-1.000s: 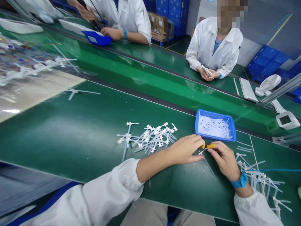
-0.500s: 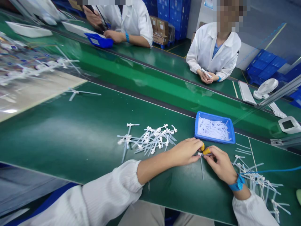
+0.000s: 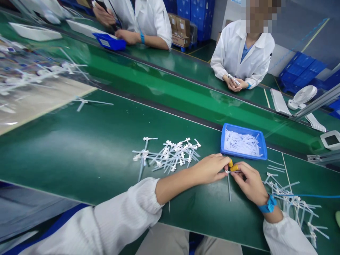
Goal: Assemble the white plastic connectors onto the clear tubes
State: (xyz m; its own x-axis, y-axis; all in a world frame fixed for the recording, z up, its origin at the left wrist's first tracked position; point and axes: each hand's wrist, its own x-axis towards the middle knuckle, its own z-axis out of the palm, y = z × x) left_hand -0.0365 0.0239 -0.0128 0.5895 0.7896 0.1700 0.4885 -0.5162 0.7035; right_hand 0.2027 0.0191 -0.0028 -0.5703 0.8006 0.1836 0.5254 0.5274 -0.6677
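Observation:
My left hand is closed, its thumb and fingers pinching a small white plastic fitting. A thin translucent tube hangs from that fitting toward me. My right hand is closed on another short thin tube that meets the fitting from the right. Yellow finger covers show on fingers of both hands. Left of my hands lies a pile of white fittings with tubes. More such pieces lie to the right, beside my right wrist.
A blue bin of short tubes stands just beyond my hands. Several loose tubes lie to its right. A sheet with wired parts is at far left. Two people in white coats sit across the green conveyor.
Both hands stay together at the fitting, with only slight finger movement. The whole view has shifted a little. The piles and bin look the same.

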